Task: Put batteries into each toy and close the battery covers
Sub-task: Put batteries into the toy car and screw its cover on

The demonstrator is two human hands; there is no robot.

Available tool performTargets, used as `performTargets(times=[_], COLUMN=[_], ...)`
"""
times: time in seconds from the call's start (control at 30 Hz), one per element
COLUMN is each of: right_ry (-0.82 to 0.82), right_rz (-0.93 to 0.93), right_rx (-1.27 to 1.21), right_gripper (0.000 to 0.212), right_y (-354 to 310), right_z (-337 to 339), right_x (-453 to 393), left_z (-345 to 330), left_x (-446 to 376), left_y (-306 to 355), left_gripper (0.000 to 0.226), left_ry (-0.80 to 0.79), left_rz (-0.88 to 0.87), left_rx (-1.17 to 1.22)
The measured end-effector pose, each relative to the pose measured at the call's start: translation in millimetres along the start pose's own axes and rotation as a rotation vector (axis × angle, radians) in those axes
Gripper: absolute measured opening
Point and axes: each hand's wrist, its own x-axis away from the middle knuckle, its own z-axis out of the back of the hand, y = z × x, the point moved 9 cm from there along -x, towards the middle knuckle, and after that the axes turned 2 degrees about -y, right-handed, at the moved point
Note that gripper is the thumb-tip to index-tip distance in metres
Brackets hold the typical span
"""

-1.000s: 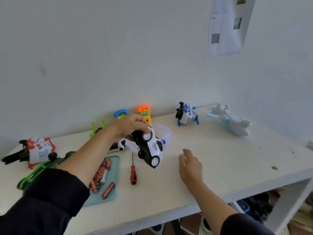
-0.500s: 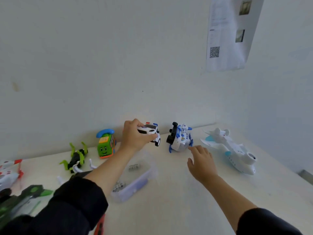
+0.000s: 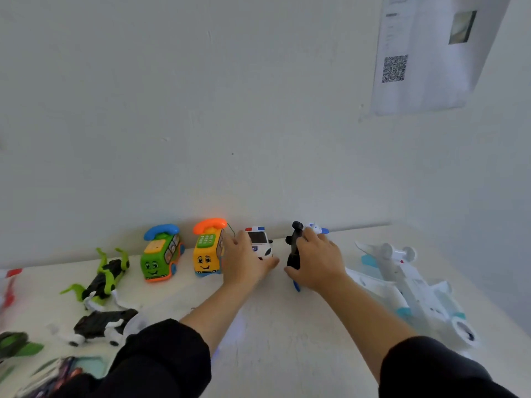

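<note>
A white police car toy (image 3: 260,244) stands upright by the back wall. My left hand (image 3: 245,264) lies on its near side, fingers relaxed around it. My right hand (image 3: 317,261) grips a white, blue and black toy (image 3: 296,248) just right of the car, covering most of it. A yellow phone-bus toy (image 3: 207,249) and a green phone-bus toy (image 3: 161,255) stand to the left of the car. A white and teal airplane toy (image 3: 408,285) lies at the right.
Two insect-like toys, one green and black (image 3: 105,278), one black and white (image 3: 102,328), lie at the left. A teal tray (image 3: 86,364) shows at the bottom left, blurred. The wall runs close behind the toys. A paper with a QR code (image 3: 425,53) hangs upper right.
My left hand carried the police car from the table middle to the back wall and set it down upright. My right hand moved forward and took hold of the blue and white toy.
</note>
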Motion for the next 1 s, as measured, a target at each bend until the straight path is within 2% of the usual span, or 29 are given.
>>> performTargets(times=[0.1, 0.43, 0.57, 0.67, 0.83, 0.9, 1.0], right_ry=[-0.051, -0.140, -0.153, -0.173, -0.097, -0.086, -0.080], right_rz=[-0.017, -0.094, -0.103, -0.135, -0.091, -0.063, -0.012], right_rx=[0.030, 0.147, 0.219, 0.254, 0.287, 0.245, 0.176], right_gripper=[0.050, 0.029, 0.033, 0.035, 0.027, 0.029, 0.031], right_y=[-1.2, 23.3, 22.1, 22.4, 4.4, -15.1, -50.9], right_z=[5.1, 8.0, 3.2, -1.1, 5.3, 8.5, 9.2], right_x=[-5.1, -8.3, -8.3, -7.5, -7.9, -8.3, -6.1], left_z=[-16.8, -51.0, -49.6, -43.6, 3.9, 35.3, 81.0], left_x=[-5.8, -24.6, -25.2, -25.0, -25.9, -25.3, -23.2], left_y=[-1.6, -0.6, 0.8, 1.4, 8.2, 6.0, -9.0], left_gripper=[0.082, 0.075, 0.081, 0.074, 0.050, 0.037, 0.030], left_ry=[-0.124, -0.303, -0.339, -0.360, -0.263, -0.191, -0.104], left_rz=[0.070, 0.021, 0.013, -0.002, -0.113, -0.131, -0.151], left_rx=[-0.081, -0.222, -0.272, -0.254, -0.161, -0.112, -0.136])
